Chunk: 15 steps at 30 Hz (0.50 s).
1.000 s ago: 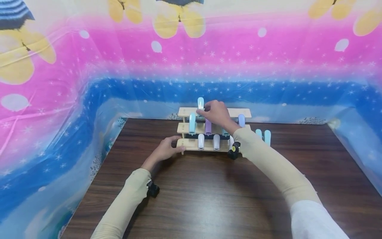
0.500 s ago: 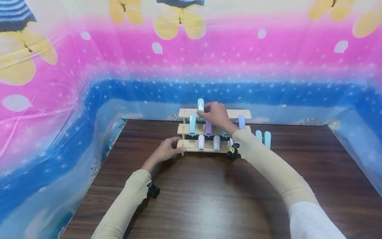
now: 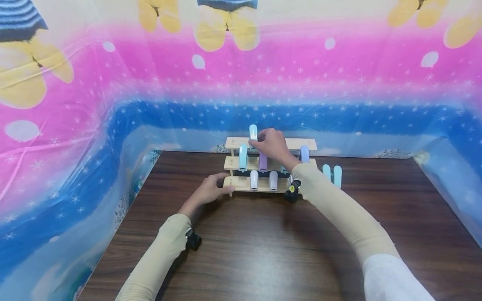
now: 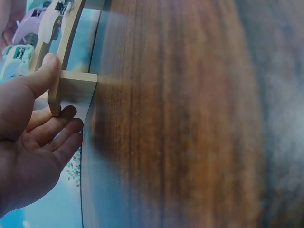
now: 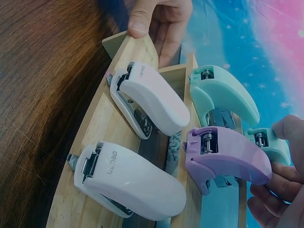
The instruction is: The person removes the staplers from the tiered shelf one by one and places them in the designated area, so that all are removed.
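A three-tier wooden rack [image 3: 238,184] stands at the back of the table. My left hand [image 3: 207,189] grips the left end of its lowest tier, thumb on top and fingers beneath. On the top tier, my right hand [image 3: 274,145] pinches a mint-green stapler [image 3: 253,131] from its right side. The middle tier bears a mint stapler [image 3: 242,156], a purple stapler [image 5: 228,152] and a lavender-blue stapler [image 3: 304,153]; another mint one is partly behind my right wrist. White staplers [image 5: 156,97] sit on the lowest tier, one mostly hidden by the right wrist camera.
Two more mint staplers [image 3: 337,174] stand on the brown wooden table [image 3: 248,238], right of the rack and partly behind my right sleeve. A colourful printed cloth [image 3: 241,92] hangs close behind the rack and along the table's sides.
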Each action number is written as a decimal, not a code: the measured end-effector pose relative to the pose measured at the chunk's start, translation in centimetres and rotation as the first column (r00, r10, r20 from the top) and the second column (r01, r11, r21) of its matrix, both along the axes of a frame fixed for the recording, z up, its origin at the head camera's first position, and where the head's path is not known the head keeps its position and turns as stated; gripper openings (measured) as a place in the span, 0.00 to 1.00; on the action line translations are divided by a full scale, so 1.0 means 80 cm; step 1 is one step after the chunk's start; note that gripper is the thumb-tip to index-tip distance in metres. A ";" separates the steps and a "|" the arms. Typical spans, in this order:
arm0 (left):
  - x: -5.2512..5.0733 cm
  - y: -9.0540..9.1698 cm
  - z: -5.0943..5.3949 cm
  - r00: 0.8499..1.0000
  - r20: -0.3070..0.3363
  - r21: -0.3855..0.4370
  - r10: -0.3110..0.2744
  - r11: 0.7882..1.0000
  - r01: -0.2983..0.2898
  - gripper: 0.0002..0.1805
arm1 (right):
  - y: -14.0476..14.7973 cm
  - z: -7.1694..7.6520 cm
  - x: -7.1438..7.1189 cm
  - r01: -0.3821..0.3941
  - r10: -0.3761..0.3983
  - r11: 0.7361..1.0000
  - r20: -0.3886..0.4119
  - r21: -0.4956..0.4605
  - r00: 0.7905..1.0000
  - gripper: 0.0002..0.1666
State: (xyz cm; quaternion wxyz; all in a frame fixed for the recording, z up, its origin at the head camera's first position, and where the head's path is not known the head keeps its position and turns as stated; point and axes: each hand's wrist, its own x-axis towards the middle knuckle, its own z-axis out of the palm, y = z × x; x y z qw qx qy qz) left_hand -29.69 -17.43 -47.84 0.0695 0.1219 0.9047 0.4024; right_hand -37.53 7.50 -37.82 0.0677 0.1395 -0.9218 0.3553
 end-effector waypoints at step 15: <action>0.001 -0.001 0.001 1.000 0.003 0.007 -0.013 1.000 0.013 0.35 | 0.005 0.010 0.006 0.011 -0.013 0.999 -0.049 -0.044 0.999 0.24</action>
